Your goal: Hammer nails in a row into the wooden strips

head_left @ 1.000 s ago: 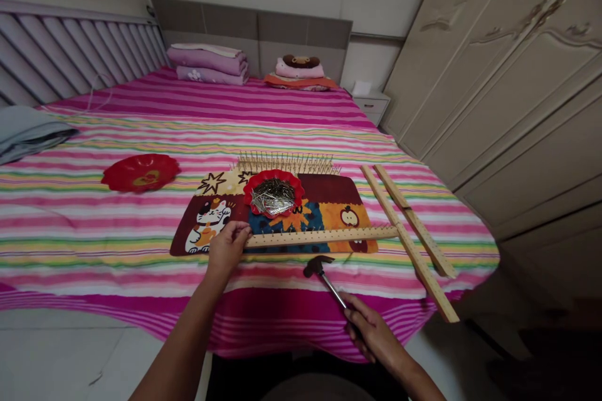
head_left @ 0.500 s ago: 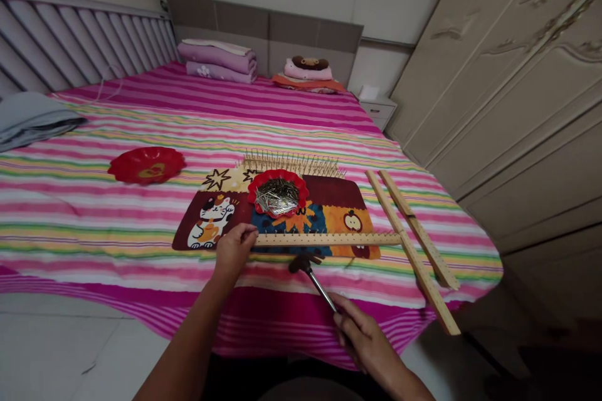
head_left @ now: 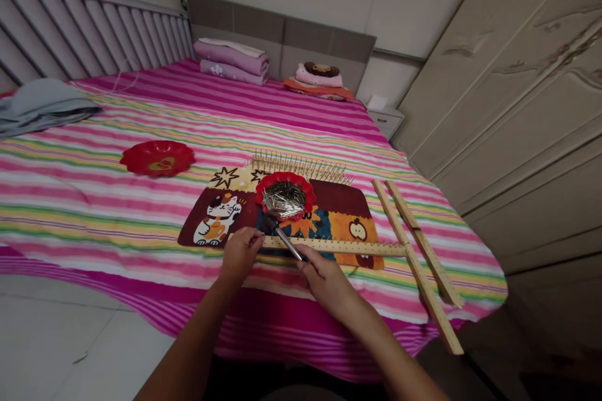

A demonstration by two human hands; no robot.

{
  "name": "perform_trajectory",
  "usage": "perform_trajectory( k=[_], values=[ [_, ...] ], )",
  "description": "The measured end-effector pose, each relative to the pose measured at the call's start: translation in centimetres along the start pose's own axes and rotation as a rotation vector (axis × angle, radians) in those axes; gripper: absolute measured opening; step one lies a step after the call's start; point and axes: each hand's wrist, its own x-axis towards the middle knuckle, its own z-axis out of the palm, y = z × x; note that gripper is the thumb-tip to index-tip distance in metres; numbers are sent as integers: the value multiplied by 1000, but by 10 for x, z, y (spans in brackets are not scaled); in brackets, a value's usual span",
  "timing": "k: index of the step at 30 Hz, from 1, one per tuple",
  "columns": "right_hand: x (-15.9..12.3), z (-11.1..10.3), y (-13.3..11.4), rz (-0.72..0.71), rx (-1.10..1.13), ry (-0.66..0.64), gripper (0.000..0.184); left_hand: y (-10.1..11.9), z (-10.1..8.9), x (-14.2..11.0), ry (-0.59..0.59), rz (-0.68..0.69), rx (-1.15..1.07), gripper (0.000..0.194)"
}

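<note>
My left hand (head_left: 242, 254) is closed in a pinch at the left part of a pale wooden strip (head_left: 324, 245); whatever lies between the fingertips is too small to make out. A row of small nails stands along this strip, which lies across a patterned mat (head_left: 362, 203). My right hand (head_left: 324, 279) grips a claw hammer (head_left: 289, 243) by its handle. The dark hammer head is raised just above and beside my left fingertips. Behind it, a red scalloped dish (head_left: 310, 191) holds a heap of loose nails (head_left: 285, 197).
Behind the dish lie wooden strips bristling with upright nails (head_left: 301, 168). Two long wooden strips (head_left: 426, 276) rest on the right, one touching the nailed strip's end. A second red dish (head_left: 160, 158) sits on the left of the striped bedspread (head_left: 94, 194), near folded grey cloth (head_left: 47, 106).
My right hand has brought the hammer up and left, from in front of the strip to above my left fingertips. My left hand keeps its pinch at the strip. The view has shifted slightly.
</note>
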Motion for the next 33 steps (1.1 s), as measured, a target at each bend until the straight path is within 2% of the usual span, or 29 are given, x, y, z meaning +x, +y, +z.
perform_trajectory(
  k=[3, 11, 14, 16, 19, 23, 27, 31, 33],
  values=[
    [-6, -2, 0, -52, -52, 24, 37, 0, 0, 1, -14, -7, -3, 10],
    [-11, 4, -6, -72, -12, -31, 40, 1, 1, 2, -16, -16, 60, 12],
    [-20, -1, 0, -70, 7, -3, 38, 1, -1, 2, -33, -22, 45, 12],
    [-34, -9, 11, -45, 30, -16, 38, 0, -5, 3, -56, -39, -6, 12],
    [-61, -23, 41, 21, 22, -78, 42, -1, -13, 8, -92, -86, -66, 20],
    [-88, -31, 90, 44, 12, -54, 41, 7, -17, 28, -20, -72, 25, 25],
    [-96, -25, 125, 140, 83, -5, 42, 26, -5, 59, -111, 73, 277, 25],
    [-93, -17, 136, 291, 251, 24, 48, 43, 13, 87, -238, 93, 521, 24],
    [-91, -16, 137, 323, 324, 28, 50, 48, 20, 98, -314, 85, 593, 21]
  ],
)
